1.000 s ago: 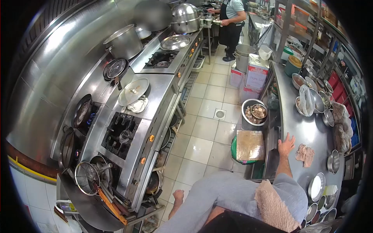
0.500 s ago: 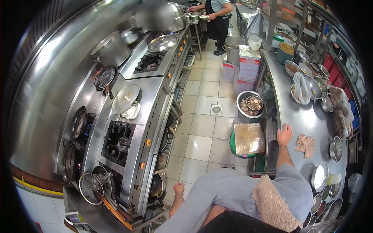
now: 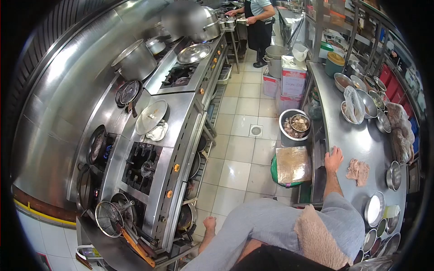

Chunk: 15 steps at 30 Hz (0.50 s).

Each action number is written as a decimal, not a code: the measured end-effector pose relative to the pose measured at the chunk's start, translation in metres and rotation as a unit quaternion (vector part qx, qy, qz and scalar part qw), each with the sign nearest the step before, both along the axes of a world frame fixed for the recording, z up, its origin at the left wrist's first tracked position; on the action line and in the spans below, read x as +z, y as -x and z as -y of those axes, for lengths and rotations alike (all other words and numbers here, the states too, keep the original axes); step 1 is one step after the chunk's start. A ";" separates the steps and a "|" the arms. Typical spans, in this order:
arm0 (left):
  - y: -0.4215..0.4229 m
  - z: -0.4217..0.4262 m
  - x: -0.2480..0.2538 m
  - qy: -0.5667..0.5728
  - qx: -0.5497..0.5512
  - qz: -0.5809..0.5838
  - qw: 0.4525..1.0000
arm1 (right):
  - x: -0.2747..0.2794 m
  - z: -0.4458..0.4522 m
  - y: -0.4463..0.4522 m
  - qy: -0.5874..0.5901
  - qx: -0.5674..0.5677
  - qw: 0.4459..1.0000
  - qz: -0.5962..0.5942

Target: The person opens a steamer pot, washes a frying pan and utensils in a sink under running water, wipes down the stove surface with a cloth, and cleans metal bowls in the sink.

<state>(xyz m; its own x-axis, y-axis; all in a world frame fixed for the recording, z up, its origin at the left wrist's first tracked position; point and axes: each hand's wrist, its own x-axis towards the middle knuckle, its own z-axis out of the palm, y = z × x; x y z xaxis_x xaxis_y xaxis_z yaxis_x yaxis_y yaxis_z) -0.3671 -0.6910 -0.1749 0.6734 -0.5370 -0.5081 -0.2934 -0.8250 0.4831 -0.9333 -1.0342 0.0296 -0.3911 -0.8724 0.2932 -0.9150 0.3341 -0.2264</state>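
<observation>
My right hand (image 3: 333, 159) rests on the near edge of the steel worktable (image 3: 357, 144), with its fingers apart and nothing held in them. Just right of it lies a crumpled pinkish-beige cloth or piece of meat (image 3: 358, 171); I cannot make out which. My left hand (image 3: 209, 223) hangs over the floor beside the stove front (image 3: 174, 180), fingers curled in and no object visible in them. A tan towel (image 3: 318, 235) lies over my grey sleeve or clothing.
Bowls (image 3: 374, 208) line the worktable's right side. On the floor stand a basin of food pieces (image 3: 289, 136), a cardboard-topped container (image 3: 293, 165) and a large tin (image 3: 293, 81). A strainer (image 3: 108, 219) and a big pot (image 3: 135, 61) sit on the stove. Another person (image 3: 260, 27) stands far ahead.
My view has shifted slightly, so the surroundings sit a little further right in the picture. Both my hands keep about the same pose. The other person's arm has moved slightly.
</observation>
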 end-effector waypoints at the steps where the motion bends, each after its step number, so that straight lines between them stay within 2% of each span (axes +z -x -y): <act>1: 0.003 0.001 0.004 0.001 0.001 0.000 1.000 | 0.001 0.000 0.000 0.001 0.001 1.000 0.000; 6: 0.012 0.002 0.002 -0.041 -0.005 -0.023 0.999 | -0.003 0.000 0.000 0.025 -0.005 1.000 -0.010; 13: 0.025 0.001 0.019 -0.042 0.028 -0.005 0.999 | -0.010 0.003 0.005 0.050 0.008 0.999 -0.006; 15: 0.019 -0.003 0.014 -0.048 0.006 0.004 0.999 | -0.012 0.003 0.005 0.051 0.002 0.999 -0.008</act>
